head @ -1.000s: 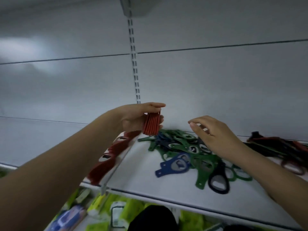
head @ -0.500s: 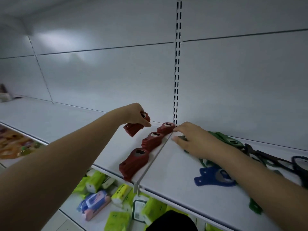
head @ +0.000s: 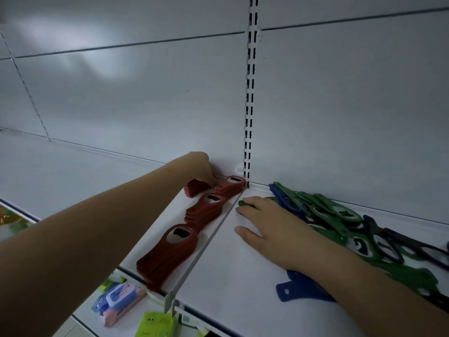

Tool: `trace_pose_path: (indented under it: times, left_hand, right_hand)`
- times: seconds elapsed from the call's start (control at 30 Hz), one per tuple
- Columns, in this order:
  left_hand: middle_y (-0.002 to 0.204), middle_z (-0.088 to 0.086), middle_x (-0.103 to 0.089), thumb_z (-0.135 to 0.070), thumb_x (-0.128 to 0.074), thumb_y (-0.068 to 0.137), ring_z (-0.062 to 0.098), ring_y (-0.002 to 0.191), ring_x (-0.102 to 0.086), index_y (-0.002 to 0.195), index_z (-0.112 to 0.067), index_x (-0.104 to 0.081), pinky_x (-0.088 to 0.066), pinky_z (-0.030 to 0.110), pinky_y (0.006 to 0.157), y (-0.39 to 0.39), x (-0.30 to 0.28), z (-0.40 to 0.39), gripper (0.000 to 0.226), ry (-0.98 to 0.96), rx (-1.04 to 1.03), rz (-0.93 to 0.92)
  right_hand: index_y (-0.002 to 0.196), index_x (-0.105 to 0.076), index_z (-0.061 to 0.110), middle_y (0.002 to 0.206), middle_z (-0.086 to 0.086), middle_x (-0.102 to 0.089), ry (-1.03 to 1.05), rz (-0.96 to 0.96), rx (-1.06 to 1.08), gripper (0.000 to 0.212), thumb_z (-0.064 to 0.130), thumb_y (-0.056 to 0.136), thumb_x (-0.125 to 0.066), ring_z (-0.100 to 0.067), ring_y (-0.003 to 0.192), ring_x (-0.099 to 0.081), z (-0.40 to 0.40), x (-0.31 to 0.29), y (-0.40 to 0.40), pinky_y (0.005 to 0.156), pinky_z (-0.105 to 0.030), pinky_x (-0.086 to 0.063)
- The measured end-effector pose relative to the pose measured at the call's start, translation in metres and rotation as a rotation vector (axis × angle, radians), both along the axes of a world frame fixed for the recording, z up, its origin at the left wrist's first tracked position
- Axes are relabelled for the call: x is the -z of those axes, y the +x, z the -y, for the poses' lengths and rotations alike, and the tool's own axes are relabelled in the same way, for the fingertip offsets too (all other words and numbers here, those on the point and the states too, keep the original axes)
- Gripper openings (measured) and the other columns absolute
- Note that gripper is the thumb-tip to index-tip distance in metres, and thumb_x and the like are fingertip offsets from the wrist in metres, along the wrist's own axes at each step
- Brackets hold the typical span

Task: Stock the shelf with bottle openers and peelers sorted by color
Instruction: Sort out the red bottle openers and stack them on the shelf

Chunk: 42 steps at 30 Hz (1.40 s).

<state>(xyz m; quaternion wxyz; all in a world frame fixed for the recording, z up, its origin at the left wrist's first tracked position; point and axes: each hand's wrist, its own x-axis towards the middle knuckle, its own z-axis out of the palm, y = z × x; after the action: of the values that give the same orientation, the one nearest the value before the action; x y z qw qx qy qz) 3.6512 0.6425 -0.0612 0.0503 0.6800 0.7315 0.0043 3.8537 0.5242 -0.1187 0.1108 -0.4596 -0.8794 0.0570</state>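
Head view puts me over a white shelf (head: 243, 276), and I judge the step in hand to be the red sort: my left hand (head: 202, 170) is reaching to the back wall and setting a small stack of red openers (head: 195, 188) down beside the row already laid. Its fingers curl down onto that stack and appear to grip it — though the fingertips are tucked behind the knuckles, so I can't see how firm the hold is. Three red piles (head: 206, 210) lie in a line along the left side of the shelf divider (head: 206, 251), running from the front edge to the back corner; the stack in hand sits just left of the rearmost one. My right hand (head: 269, 224) lies flat and relaxed on the other side of the divider, fingers spread, its fingertips touching a green piece at the edge of the mixed heap (head: 340, 220) of green, blue and black tools. As I read it, the next move calls for letting the red stack go square with its neighbours, then picking one colour out of the tangle. Hard to make out: which pieces in the heap are peelers and which openers — they overlap, the light is dim, and the heap runs off the right edge. My right forearm covers part of a blue opener (head: 296, 290).
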Motion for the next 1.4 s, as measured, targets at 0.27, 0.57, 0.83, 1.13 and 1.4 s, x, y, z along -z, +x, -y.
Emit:
trace_pose_path:
  times: [0.27, 0.57, 0.83, 1.13, 1.4]
  left_hand:
    - [0.111, 0.015, -0.065, -0.048, -0.081, 0.075, 0.026, 0.098, -0.068, 0.104, -0.006, -0.051, -0.061, 0.040, 0.080, -0.022, -0.012, 0.016, 0.059, -0.259, -0.175, 0.261]
    - [0.080, 0.017, -0.067, -0.006, -0.076, 0.082, 0.025, 0.071, -0.071, 0.080, 0.001, -0.059, -0.061, 0.031, 0.060, -0.009, -0.001, 0.019, 0.018, -0.155, -0.086, 0.309]
    - [0.076, 0.016, -0.068, -0.002, -0.075, 0.082, 0.022, 0.064, -0.069, 0.079, 0.003, -0.061, -0.061, 0.035, 0.060, 0.003, -0.009, 0.024, 0.016, -0.174, -0.062, 0.352]
    - [0.099, 0.019, -0.068, -0.031, -0.068, 0.093, 0.030, 0.086, -0.069, 0.104, 0.005, -0.057, -0.061, 0.041, 0.074, -0.004, -0.026, 0.033, 0.039, -0.224, -0.145, 0.511]
    - [0.100, -0.001, -0.066, -0.033, -0.060, 0.094, 0.019, 0.094, -0.059, 0.115, -0.018, -0.067, -0.041, 0.028, 0.083, 0.074, -0.046, 0.103, 0.027, 0.525, 0.153, 0.497]
  right_hand:
    - [0.150, -0.037, 0.022, 0.154, 0.007, -0.032, -0.002, 0.017, -0.003, 0.053, 0.049, 0.103, -0.036, -0.012, 0.138, -0.031, 0.002, -0.002, 0.000, 0.115, -0.031, -0.030]
    - [0.153, -0.034, 0.022, 0.159, 0.007, -0.028, -0.011, 0.036, -0.022, 0.055, 0.047, 0.104, -0.036, -0.011, 0.142, -0.028, 0.003, -0.006, 0.000, 0.117, -0.029, -0.027]
    - [0.150, -0.038, 0.021, 0.155, 0.007, -0.034, -0.010, 0.048, -0.026, 0.053, 0.047, 0.104, -0.037, -0.012, 0.139, -0.033, 0.001, -0.006, 0.000, 0.114, -0.033, -0.032]
    - [0.142, -0.050, 0.019, 0.152, 0.006, -0.041, 0.141, -0.101, -0.045, 0.047, 0.044, 0.104, -0.041, -0.008, 0.141, -0.031, -0.002, -0.005, 0.002, 0.118, -0.026, -0.026]
    - [0.120, -0.067, 0.005, 0.132, -0.007, -0.062, 0.570, -0.812, 0.134, 0.034, 0.024, 0.104, -0.043, -0.017, 0.127, -0.051, 0.015, -0.086, 0.032, 0.110, -0.027, -0.038]
